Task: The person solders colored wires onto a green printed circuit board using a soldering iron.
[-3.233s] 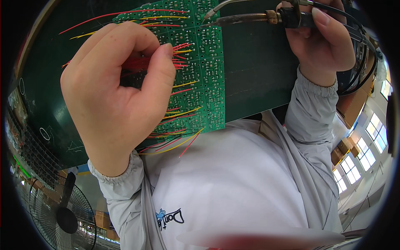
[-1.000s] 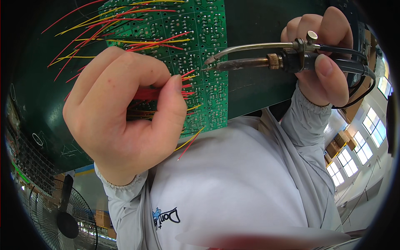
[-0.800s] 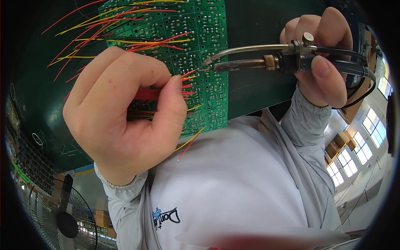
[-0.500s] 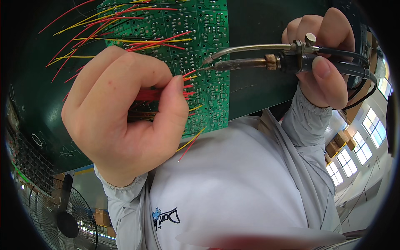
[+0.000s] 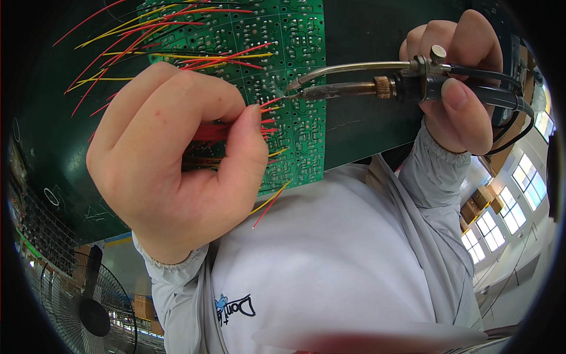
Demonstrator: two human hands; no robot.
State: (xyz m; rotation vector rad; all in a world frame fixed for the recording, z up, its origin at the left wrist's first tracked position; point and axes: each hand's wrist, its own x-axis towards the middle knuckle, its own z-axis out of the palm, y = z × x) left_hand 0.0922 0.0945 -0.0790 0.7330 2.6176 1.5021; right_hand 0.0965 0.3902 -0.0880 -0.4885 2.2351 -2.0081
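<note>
My left hand [image 5: 171,171] is clenched on a bunch of red wires [image 5: 215,133], thumb and fingers pinching them vs. the green circuit board [image 5: 295,118], which sits top centre w/ red and yellow leads fanning off to the upper left. My right hand [image 5: 460,94] grips the soldering iron [image 5: 377,88] by its handle; tip touches the board just beside 1 red lead end.

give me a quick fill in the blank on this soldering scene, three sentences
The right hand holds a ____ iron.
Its tip meets a ____ circuit board.
The left hand pinches thin ____ and yellow wires at the board.

Missing words: soldering; green; red
</note>
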